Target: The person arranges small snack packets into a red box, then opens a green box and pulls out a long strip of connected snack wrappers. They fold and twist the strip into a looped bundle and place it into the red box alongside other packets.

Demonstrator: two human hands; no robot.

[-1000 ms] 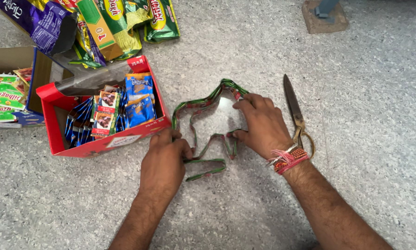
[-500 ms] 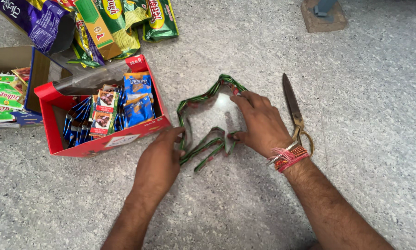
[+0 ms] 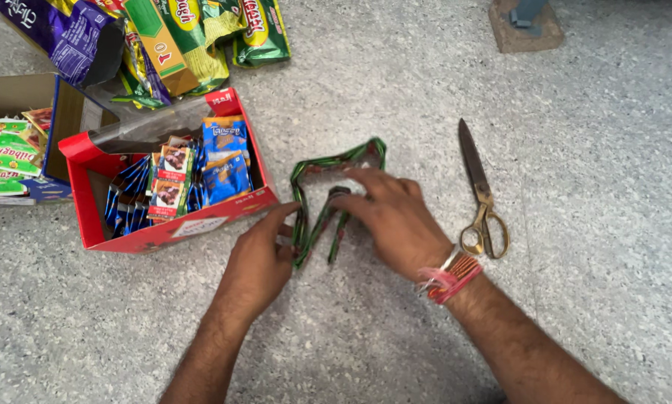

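A green strip of joined small sachets (image 3: 334, 166) lies folded in zigzag loops on the speckled grey floor. My left hand (image 3: 259, 262) presses its fingertips on the strip's left fold, beside the red box. My right hand (image 3: 396, 217), with red thread bands at the wrist, pinches the middle fold of the strip. Both hands are closing the loops together.
A red cardboard box (image 3: 164, 228) full of small blue and brown sachets stands left of the strip. A brown carton (image 3: 22, 135) with green packets sits at the far left. Large snack packs (image 3: 179, 37) lie at the top. Brass-handled scissors (image 3: 482, 196) lie right of my right hand.
The strip's wide star-like loop has been pushed into tighter narrow folds. Both hands have drawn closer together over it.
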